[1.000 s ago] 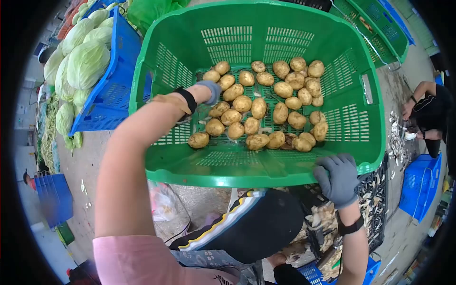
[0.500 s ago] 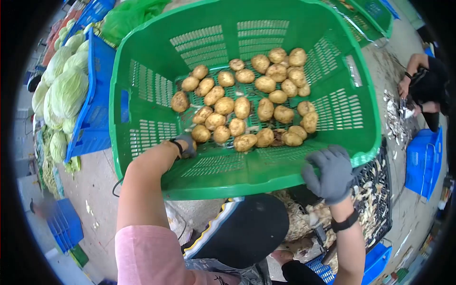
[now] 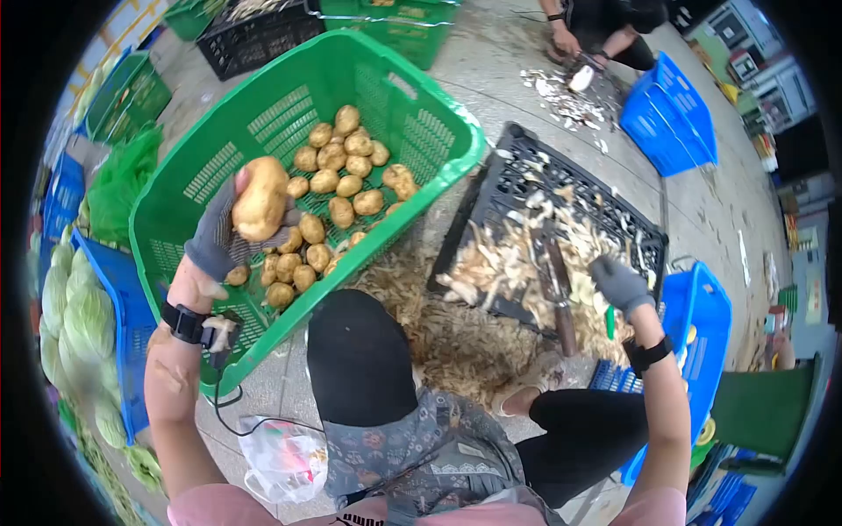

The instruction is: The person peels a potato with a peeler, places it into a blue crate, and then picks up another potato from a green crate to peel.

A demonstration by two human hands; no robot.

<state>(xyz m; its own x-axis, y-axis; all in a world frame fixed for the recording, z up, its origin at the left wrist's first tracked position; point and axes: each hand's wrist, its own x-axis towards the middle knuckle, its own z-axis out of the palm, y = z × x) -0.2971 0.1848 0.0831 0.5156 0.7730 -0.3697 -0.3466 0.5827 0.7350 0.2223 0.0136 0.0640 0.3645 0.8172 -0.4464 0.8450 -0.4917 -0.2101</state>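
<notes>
A large tan potato (image 3: 260, 200) is in my left hand (image 3: 210, 238), which wears a grey glove and is raised over the green basket (image 3: 167, 215). Several smaller potatoes (image 3: 331, 158) lie inside that basket. My right hand (image 3: 621, 285), gloved too, hovers at the right side of a black crate (image 3: 465, 232) heaped with pale peelings (image 3: 500, 263). Its fingers look loosely bent, with no object visible in them. Just below it is a narrow green object (image 3: 610, 323), perhaps a tool handle. A long dark bar or blade (image 3: 554, 280) lies across the peelings.
Peelings (image 3: 474, 351) cover the floor before the black stool-like pad (image 3: 360, 359). Blue crates (image 3: 671, 123) stand at right, and cabbages (image 3: 88, 324) fill one at left. A co-worker's hands (image 3: 566, 42) are at the top. A plastic bag (image 3: 285, 460) lies below.
The view has swung right and back from the basket. My left hand has come up from the basket's near side holding a potato. My right hand has left the basket rim for the black crate.
</notes>
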